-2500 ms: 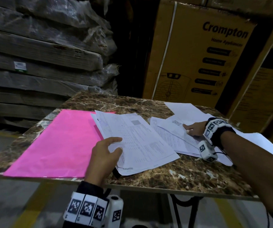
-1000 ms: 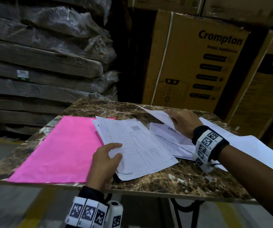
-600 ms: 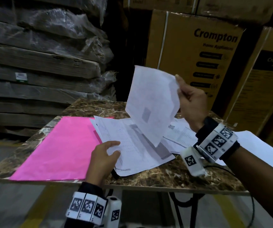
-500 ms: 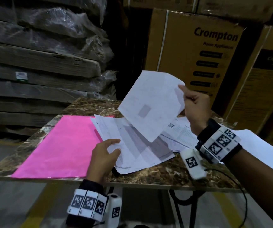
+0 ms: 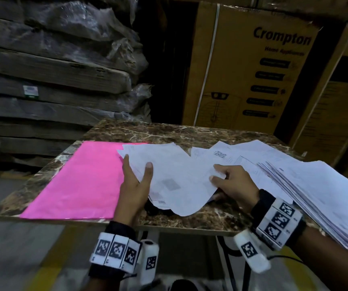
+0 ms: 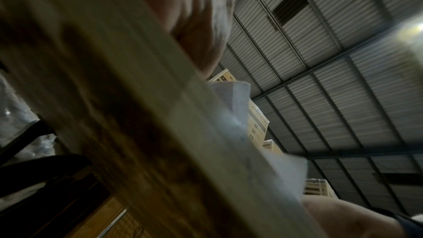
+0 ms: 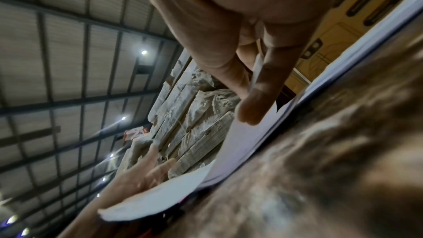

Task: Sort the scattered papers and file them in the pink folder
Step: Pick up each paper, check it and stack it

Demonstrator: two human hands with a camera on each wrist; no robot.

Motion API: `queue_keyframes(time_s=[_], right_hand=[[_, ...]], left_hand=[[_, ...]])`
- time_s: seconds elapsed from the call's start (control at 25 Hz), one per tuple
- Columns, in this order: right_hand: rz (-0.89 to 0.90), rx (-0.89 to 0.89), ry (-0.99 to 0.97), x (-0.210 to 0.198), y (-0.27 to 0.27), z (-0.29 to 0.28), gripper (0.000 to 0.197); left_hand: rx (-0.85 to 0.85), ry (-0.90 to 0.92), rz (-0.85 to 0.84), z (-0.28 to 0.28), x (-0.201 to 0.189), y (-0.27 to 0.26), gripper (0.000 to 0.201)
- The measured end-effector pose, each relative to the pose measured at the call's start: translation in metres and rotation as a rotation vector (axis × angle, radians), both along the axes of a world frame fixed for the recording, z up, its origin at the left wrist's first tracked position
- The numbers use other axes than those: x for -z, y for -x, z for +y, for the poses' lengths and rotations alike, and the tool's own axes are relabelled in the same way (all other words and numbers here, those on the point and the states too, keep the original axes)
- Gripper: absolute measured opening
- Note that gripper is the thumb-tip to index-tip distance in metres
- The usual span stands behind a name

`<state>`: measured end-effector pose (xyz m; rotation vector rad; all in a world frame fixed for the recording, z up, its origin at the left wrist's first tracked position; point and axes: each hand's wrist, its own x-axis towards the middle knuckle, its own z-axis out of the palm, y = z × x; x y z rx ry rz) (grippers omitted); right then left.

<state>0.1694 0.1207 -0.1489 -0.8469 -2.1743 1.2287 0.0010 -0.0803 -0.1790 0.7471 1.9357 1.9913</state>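
Boxes (image 5: 250, 66): tall brown cartons printed "Crompton" stand behind the table, right of centre. Wrapped slabs (image 5: 53, 66) are stacked to the left, under clear plastic.

Table (image 5: 168, 131): brown marble top; far strip and near right corner bare.

Folder (image 5: 78, 181): pink, flat on the left half of the table, closed as far as can be seen. Nothing visible inside it. Its right edge is overlapped by the sorted pile.

Loose papers (image 5: 315, 192): white sheets fanned over the right side of the table, overhanging its right edge. One sheet with a QR code (image 5: 220, 154) lies at the far side of this spread.

Pile (image 5: 175, 179): printed sheets in the table centre, between folder and loose papers. Near edge curls up off the table and hangs slightly past the pile's shadow.

Left hand (image 5: 135, 185): at the pile's left edge, thumb on top of the sheets, fingers along the edge or under it. Grasping the pile.

Right hand (image 5: 234, 185): at the pile's right edge. In the right wrist view a sheet edge sits pinched between thumb (image 7: 258, 97) and fingers (image 7: 219, 64). Grasping the top sheet of the pile.

Left wrist view: blurred table edge and paper only; grip not legible there.
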Motion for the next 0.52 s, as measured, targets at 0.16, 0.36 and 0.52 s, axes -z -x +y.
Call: queue_keyframes(time_s=[0.16,0.36,0.52], right_hand=[[-0.141,-0.089,-0.006,-0.014,-0.004,-0.026,0.029],[-0.223,-0.003,-0.093,-0.023,-0.015,-0.028,0.010],[-0.231,0.023,-0.082,-0.021,-0.030,-0.016,0.007]], left_hand=[[0.028,0.062,0.163,-0.004,0.007,0.003,0.093],[0.039,0.101,0.248,-0.007,0.010,0.007,0.068],[0.034,0.092,0.230,-0.007,0.012,0.007,0.054]])
